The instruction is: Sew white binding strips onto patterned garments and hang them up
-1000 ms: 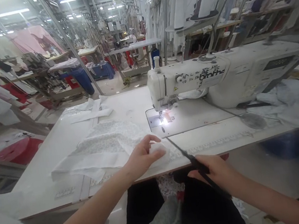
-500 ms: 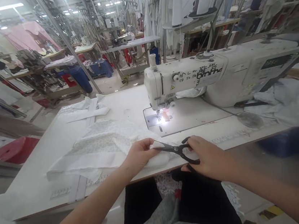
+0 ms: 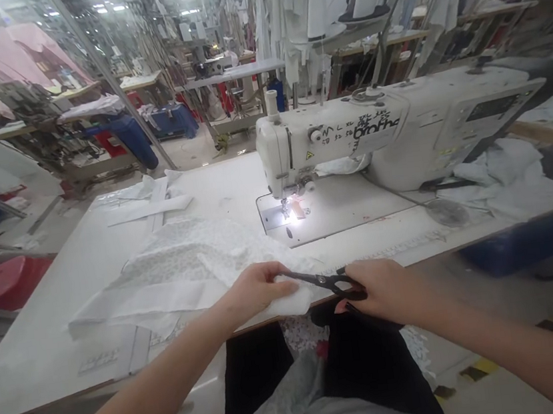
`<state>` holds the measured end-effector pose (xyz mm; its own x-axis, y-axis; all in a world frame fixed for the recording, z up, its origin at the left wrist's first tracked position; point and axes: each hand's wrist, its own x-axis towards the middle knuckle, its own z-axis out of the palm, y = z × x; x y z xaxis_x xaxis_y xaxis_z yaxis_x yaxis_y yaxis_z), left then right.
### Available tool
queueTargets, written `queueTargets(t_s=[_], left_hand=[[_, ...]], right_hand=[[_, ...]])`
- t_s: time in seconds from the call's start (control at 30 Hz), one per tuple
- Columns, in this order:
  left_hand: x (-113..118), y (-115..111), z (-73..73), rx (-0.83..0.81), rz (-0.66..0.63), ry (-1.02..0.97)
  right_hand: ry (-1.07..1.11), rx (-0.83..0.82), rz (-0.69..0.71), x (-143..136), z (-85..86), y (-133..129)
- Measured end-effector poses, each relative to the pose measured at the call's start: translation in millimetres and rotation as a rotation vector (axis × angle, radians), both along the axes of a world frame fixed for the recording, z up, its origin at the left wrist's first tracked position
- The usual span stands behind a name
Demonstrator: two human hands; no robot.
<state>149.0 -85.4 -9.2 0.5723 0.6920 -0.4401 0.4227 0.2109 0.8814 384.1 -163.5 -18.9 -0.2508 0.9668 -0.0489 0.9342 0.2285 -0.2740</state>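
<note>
My left hand (image 3: pixel 259 291) pinches the edge of a white patterned fabric piece (image 3: pixel 171 253) near the table's front edge. The rest of the cloth spreads leftward over the tabletop. In my right hand (image 3: pixel 380 288) is a pair of dark scissors (image 3: pixel 327 281), with my fingers through and around its handles. The blades point left and their tips reach the fabric at my left fingertips. Together the blades look nearly closed. Part of the cloth under my left hand is hidden by the fingers.
A white sewing machine (image 3: pixel 397 125) with its lamp lit stands behind my hands on the white table (image 3: pixel 83 237). White strips (image 3: pixel 150 210) lie at the back left. Crumpled white cloth (image 3: pixel 499 173) rests at the right. A red stool (image 3: pixel 6 282) is left of the table.
The scissor blades have come together, and the handles have closed in my right hand. The cloth edge now droops below my left fingers. The whole view has shifted slightly.
</note>
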Motion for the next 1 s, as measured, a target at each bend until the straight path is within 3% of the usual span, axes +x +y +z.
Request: queueTargets(t_s=[0.17, 0.27, 0.33, 0.4, 0.47, 0.6, 0.7, 0.8, 0.87, 0.93, 1.0], left_hand=[[-20.1, 5.5, 9.2, 0.072, -0.131, -0.099], [-26.3, 6.6, 3.9, 0.322, -0.118, -0.024], [-26.0, 5.9, -3.7, 0.538, -0.101, 0.083], [-22.9, 4.3, -12.4, 0.728, -0.059, 0.178], [-17.8, 1.6, -19.9, 0.871, -0.002, 0.217], [-5.8, -7.8, -24.5, 1.023, -0.019, 0.115], [-1.2, -15.8, -19.1, 1.051, -0.053, 0.047], [-1.9, -20.1, -10.3, 1.205, 0.003, 0.021], [-2.6, -20.8, -3.6, 1.482, 0.028, 0.01], [-1.2, -20.7, 3.2, 1.75, -0.011, -0.001], [2.8, -21.4, 9.1, 1.803, -0.096, -0.026]], right_hand=[[0.028, -0.04, -0.299, 47.8, -11.7, 34.6], [-0.005, 0.031, -0.445, 84.1, -17.5, 59.2], [-0.006, 0.148, -0.464, 93.5, -17.7, 65.9], [0.05, 0.273, -0.395, 83.3, -14.6, 62.3], [0.18, 0.32, -0.248, 54.7, -9.5, 51.2], [0.748, 0.107, 0.027, -20.2, -1.2, 27.0], [1.089, 0.012, 0.04, -53.5, -0.7, 19.0], [1.278, -0.054, 0.028, -61.4, -2.7, 14.7], [1.348, -0.104, 0.049, -60.7, -4.3, 10.7], [1.392, -0.112, 0.048, -59.5, -5.5, 5.6], [1.408, -0.067, 0.022, -58.2, -5.0, 0.3]])
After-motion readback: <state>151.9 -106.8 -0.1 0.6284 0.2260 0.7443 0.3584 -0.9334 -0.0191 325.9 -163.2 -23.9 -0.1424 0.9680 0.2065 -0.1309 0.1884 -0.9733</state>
